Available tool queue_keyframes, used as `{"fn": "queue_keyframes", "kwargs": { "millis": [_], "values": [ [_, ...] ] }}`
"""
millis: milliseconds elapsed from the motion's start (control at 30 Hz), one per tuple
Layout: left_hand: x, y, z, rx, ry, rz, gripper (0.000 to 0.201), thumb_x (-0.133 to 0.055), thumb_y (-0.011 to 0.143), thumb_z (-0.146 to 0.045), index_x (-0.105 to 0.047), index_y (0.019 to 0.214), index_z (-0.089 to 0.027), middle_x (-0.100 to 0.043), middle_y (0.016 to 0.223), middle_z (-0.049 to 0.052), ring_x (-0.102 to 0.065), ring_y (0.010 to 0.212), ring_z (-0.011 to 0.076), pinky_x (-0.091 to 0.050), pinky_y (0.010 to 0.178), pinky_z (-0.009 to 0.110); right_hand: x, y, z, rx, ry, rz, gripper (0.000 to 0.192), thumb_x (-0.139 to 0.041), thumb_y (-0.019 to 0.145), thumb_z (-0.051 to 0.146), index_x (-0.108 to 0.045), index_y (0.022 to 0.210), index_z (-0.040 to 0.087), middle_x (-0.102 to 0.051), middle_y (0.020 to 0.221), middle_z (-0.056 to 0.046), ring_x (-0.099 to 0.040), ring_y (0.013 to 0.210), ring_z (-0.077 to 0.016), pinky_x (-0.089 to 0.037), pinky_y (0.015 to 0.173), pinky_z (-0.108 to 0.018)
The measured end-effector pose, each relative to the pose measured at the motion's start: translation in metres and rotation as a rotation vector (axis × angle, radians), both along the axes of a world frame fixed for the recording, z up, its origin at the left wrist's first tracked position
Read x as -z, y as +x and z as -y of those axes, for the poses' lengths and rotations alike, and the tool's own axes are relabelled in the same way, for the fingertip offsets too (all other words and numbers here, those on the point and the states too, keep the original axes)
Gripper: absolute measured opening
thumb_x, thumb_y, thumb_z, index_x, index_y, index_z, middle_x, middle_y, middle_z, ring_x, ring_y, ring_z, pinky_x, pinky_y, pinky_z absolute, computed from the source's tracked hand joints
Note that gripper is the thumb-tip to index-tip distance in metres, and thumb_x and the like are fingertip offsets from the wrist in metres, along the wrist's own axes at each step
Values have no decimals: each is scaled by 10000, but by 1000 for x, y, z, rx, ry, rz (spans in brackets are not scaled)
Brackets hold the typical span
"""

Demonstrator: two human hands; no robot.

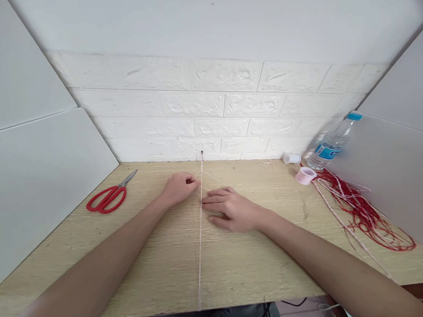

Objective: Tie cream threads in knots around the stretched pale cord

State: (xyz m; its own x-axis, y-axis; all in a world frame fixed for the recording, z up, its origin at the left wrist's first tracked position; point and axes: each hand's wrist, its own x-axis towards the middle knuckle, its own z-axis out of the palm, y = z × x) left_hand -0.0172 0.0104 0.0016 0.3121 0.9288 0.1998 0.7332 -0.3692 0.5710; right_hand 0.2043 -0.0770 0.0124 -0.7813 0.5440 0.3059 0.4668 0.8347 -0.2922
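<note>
A pale pink cord [201, 244] stretches taut from a small dark hook [201, 152] at the wall to the table's front edge. Left of its upper part, my left hand [179, 187] is closed, thumb and index finger pinched at a thin cream thread [216, 178]. This thread crosses the cord and loops loosely to the right. Right of the cord lies my right hand [233, 208], palm down, fingers stretched out and fingertips at the cord. Whether those fingertips touch any thread is too fine to tell.
Red-handled scissors [107, 199] lie at the left. On the right are a pink thread spool [306, 175], a white spool [291, 158], a leaning water bottle [329, 147] and a heap of red cords [363, 207]. A brick-patterned wall [208, 104] closes off the table's back.
</note>
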Motion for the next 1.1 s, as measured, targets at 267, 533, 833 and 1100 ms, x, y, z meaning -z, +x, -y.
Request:
{"fn": "queue_keyframes", "kwargs": {
  "millis": [267,533,833,1100],
  "values": [
    [1,0,0,-31,47,-42,325,-533,769,-458,-581,579,-200,-612,612,-5,-529,605,154,-370,573,284,1,1,-2,52,4,20,427,-479,934,344,-516,1337,206,-528,1378,-86,-423,1305,-239,-320,1045,-428],
    [-2,1,3,-52,116,-77,280,-557,756,-428,-566,594,-200,-635,651,18,-540,620,171,-383,595,304,6,1,-4,114,14,35,450,-470,936,363,-504,1350,188,-522,1379,-117,-430,1298,-263,-332,1028,-451],
    [0,7,7,-80,129,-147,298,-576,763,-477,-627,648,-206,-642,769,44,-574,718,204,-403,674,338,7,1,-4,117,18,60,490,-424,956,377,-443,1402,173,-480,1419,-108,-408,1311,-267,-325,1042,-456],
    [5,13,11,-79,100,-173,207,-562,792,-384,-672,718,-225,-625,849,63,-582,789,228,-420,724,357,8,3,-5,108,13,109,532,-358,978,405,-346,1462,182,-402,1477,-103,-345,1361,-265,-290,1077,-458]
  ]
}}
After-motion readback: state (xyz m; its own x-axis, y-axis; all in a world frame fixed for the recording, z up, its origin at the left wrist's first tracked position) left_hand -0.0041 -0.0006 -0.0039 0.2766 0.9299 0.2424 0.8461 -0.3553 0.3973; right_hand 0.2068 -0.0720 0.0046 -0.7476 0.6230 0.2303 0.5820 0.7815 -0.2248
